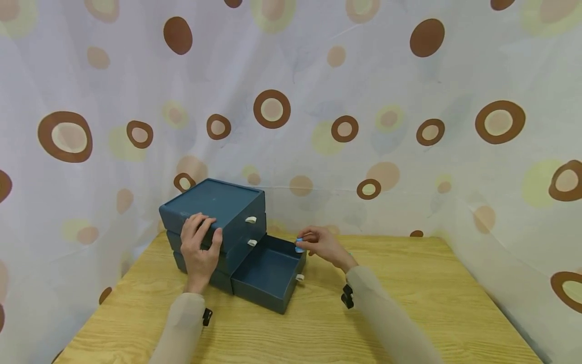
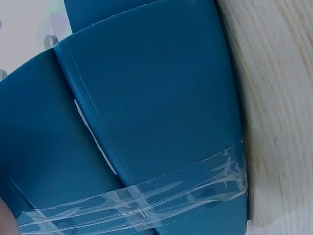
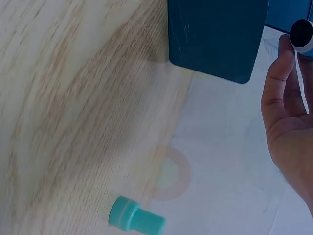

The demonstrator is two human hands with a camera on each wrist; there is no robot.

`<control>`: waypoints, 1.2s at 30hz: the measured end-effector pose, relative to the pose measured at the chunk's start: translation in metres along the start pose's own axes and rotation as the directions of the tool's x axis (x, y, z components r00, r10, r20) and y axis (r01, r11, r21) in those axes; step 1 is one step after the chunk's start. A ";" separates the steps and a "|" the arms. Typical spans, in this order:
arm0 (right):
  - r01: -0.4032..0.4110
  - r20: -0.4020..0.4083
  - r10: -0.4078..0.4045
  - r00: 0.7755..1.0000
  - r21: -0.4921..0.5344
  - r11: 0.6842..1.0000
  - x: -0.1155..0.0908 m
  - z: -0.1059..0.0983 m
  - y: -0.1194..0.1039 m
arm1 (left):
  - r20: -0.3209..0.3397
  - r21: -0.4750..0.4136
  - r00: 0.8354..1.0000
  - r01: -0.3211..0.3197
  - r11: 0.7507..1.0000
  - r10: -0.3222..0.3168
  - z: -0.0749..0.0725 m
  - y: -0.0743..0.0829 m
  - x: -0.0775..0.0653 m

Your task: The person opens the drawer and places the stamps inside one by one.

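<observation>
My left hand [image 1: 198, 247] rests on the top near edge of a dark blue three-drawer box [image 1: 213, 202], fingers on its lid and thumb at the side. The lowest drawer [image 1: 268, 270] is pulled out and its visible floor is bare. Above that drawer's far right corner, my right hand [image 1: 322, 246] pinches a small blue cylinder [image 1: 299, 245] between thumb and fingers. In the right wrist view the cylinder [image 3: 301, 36] shows a dark round end with a white rim. Only a sliver of my left hand shows in the left wrist view.
A teal piece [image 3: 136, 216], wide at one end and narrow at the other, lies on the wooden table [image 1: 409, 303] near the right hand. Clear tape [image 2: 142, 205] wraps the box's side. A dotted curtain [image 1: 309, 65] hangs behind the table. Pale loops [image 1: 299, 277] serve as drawer pulls.
</observation>
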State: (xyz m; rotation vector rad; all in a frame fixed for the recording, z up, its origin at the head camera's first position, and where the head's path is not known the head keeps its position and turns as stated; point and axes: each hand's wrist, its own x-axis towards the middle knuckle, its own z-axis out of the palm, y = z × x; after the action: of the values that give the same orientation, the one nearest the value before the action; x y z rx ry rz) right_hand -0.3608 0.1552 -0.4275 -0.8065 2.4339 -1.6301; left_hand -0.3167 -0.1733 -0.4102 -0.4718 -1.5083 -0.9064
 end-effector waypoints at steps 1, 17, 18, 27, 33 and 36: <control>-0.010 -0.001 0.010 1.000 0.002 1.000 0.001 0.002 -0.001 | 0.001 -0.001 1.000 0.001 1.000 -0.001 0.000 0.000 0.000; 0.076 0.048 -0.072 0.996 -0.090 0.993 0.014 0.027 -0.012 | 0.005 -0.002 1.000 0.000 1.000 0.000 0.001 0.001 0.001; 0.075 0.050 -0.071 0.996 -0.099 0.992 0.015 0.028 -0.012 | 0.003 -0.004 1.000 -0.001 1.000 0.001 0.001 0.001 0.001; 0.014 0.054 -0.007 0.998 -0.140 0.990 0.024 0.031 -0.014 | -0.003 -0.005 1.000 -0.004 1.000 0.004 -0.001 0.001 0.000; 0.016 0.070 -0.005 0.998 -0.166 0.986 0.027 0.037 -0.013 | 0.000 -0.006 1.000 -0.012 1.000 0.012 -0.002 0.002 -0.001; 0.039 0.070 -0.025 0.997 -0.207 0.978 0.029 0.039 -0.012 | -0.001 -0.004 1.000 -0.016 1.000 0.016 -0.002 0.003 0.000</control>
State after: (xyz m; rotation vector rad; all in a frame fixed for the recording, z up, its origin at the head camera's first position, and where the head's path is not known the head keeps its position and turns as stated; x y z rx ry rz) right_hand -0.3665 0.1056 -0.4275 -0.9173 2.5868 -1.3487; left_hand -0.3131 -0.1724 -0.4097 -0.4854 -1.5004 -0.8972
